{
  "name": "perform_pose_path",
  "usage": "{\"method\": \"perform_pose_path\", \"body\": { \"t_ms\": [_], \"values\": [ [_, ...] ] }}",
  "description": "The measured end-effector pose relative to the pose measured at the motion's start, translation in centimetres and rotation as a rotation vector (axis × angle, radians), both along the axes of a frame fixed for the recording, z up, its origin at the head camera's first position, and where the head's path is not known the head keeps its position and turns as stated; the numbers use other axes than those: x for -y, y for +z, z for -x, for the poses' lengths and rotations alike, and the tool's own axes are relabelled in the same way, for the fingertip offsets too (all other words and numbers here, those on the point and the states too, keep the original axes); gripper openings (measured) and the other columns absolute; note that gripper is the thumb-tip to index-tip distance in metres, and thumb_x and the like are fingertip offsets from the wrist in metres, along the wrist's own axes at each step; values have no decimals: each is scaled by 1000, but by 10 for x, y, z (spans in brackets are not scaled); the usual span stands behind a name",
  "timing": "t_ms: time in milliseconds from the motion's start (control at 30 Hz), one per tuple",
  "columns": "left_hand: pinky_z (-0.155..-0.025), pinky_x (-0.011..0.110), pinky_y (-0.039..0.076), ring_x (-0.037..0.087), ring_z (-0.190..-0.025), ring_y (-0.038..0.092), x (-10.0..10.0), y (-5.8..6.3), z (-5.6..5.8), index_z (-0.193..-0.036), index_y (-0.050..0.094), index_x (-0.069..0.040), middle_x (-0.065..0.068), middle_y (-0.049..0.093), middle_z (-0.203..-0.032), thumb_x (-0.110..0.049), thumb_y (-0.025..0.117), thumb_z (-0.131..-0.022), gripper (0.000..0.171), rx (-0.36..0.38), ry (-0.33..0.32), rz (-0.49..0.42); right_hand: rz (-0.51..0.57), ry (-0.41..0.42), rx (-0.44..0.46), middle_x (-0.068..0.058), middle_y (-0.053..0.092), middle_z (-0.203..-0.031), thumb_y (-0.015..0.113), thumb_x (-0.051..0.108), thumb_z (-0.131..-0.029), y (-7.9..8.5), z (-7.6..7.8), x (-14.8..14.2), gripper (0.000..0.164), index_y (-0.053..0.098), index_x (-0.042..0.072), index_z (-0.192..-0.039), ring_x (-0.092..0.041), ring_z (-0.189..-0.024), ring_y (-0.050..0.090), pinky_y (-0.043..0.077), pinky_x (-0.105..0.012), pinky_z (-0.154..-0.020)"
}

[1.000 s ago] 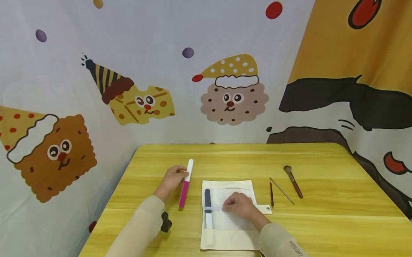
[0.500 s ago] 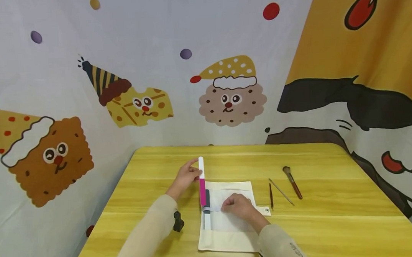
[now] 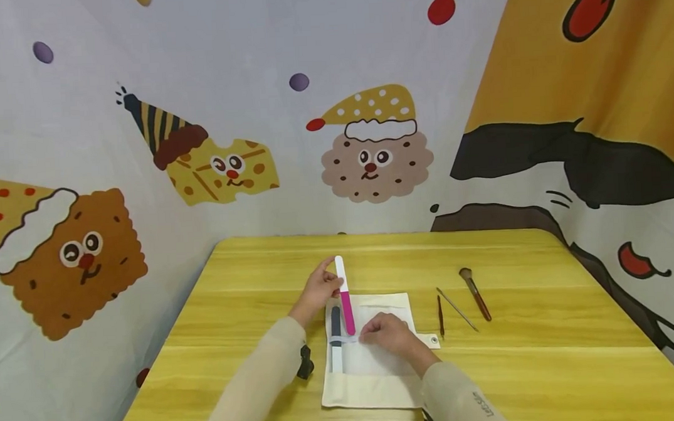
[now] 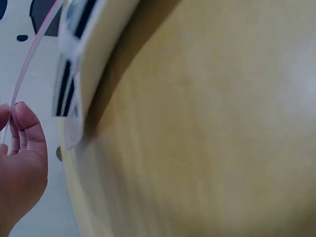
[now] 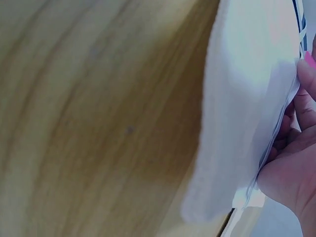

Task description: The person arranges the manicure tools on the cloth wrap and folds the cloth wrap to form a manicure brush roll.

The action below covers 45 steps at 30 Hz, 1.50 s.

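My left hand pinches a flat nail file near its white end, and the pink end slants down over a cream cloth pouch. Edge-on in the left wrist view, the nail file looks thin and slightly bowed. A second file, dark and white, lies along the left side of the pouch under a white elastic band. With thumb and fingers my right hand pinches the band, drawing it out to the right; the pink tip is close to those fingertips.
Right of the pouch, its snap tab sticks out. Beyond lie a short brown tool, a thin metal tool and a brush on the wooden table. A printed cartoon curtain hangs behind.
My left hand has carried the nail file rightward from beside the pouch to above it, its pink end now near the band. The right hand has stayed at the band.
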<state>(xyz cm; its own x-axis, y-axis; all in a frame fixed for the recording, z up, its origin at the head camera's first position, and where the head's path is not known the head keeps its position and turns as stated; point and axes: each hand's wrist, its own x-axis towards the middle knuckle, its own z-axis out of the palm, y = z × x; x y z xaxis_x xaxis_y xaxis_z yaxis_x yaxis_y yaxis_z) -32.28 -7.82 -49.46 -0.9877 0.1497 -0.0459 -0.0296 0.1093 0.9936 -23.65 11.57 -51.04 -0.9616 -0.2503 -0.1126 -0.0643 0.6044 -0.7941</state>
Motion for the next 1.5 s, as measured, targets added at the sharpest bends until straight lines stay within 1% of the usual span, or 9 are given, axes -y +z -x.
{"method": "perform_pose_path", "body": {
  "t_ms": [167, 367, 533, 633, 867, 1000, 1200, 1400, 1500],
  "values": [
    [-64, 27, 52, 16, -69, 57, -4, -2, -2, -155, 31, -13, 10, 54, -94, 2, 59, -97, 66, 14, -3, 2, 13, 0, -8, 5, 64, -82, 77, 14, -84, 1, 2, 0, 4, 75, 11, -81, -12, -78, 53, 44, -34, -75],
    [-64, 27, 52, 16, -69, 57, -4, -7, 2, -154, 33, -11, 11, 56, -94, 2, 59, -97, 65, -9, 14, 12, 24, 1, 1, 4, 65, -82, 76, 12, -84, 1, 1, -2, 4, 75, 10, -81, -12, -78, 53, 44, -35, -76],
    [-64, 27, 52, 17, -68, 56, -3, -10, 2, -155, 32, -12, 10, 54, -93, 3, 60, -95, 68, 43, -38, -10, 13, 9, -5, 4, 66, -82, 76, 13, -84, 0, 2, -2, 5, 75, 10, -81, -12, -79, 54, 45, -35, -76],
    [-63, 28, 53, 17, -67, 57, -2, -11, 1, -154, 33, -10, 9, 54, -91, 5, 61, -94, 68, 62, -69, -14, 14, 5, -5, 4, 65, -83, 75, 14, -85, 0, 2, -1, 6, 75, 9, -81, -13, -79, 54, 44, -36, -77],
    [-68, 30, 53, 18, -72, 58, -3, -10, -4, -151, 37, -9, 11, 59, -92, 1, 65, -93, 65, 60, -155, 113, 8, -5, -2, 4, 65, -83, 74, 12, -85, 3, 1, -1, 4, 75, 10, -81, -13, -79, 53, 44, -36, -77],
    [-70, 30, 53, 18, -75, 57, -3, -12, -4, -150, 39, -8, 10, 58, -95, 2, 65, -92, 64, 67, -145, 132, 11, 9, -10, 4, 65, -82, 73, 11, -85, 4, 0, 0, 6, 75, 9, -80, -13, -79, 53, 44, -37, -78],
    [-70, 29, 52, 18, -76, 56, 4, -12, -4, -147, 41, -2, 11, 57, -94, 7, 66, -89, 64, 35, -142, 99, 11, 0, 4, 4, 65, -84, 74, 12, -86, 3, 0, 2, 6, 75, 9, -81, -13, -81, 54, 45, -38, -79],
    [-70, 28, 49, 17, -80, 56, 9, -11, -4, -134, 53, -4, 10, 61, -94, 0, 69, -90, 47, 7, -160, 211, -6, -17, 15, 5, 65, -84, 75, 14, -86, 3, 0, 2, 6, 75, 11, -81, -13, -81, 55, 45, -37, -79],
    [-73, 29, 50, 18, -83, 57, 8, -11, -7, -131, 55, -4, 10, 61, -95, -1, 70, -90, 44, 11, -184, 243, -3, -22, 21, 5, 64, -84, 75, 13, -86, 2, 0, 2, 5, 75, 10, -81, -13, -81, 54, 45, -36, -79]
  ]
}}
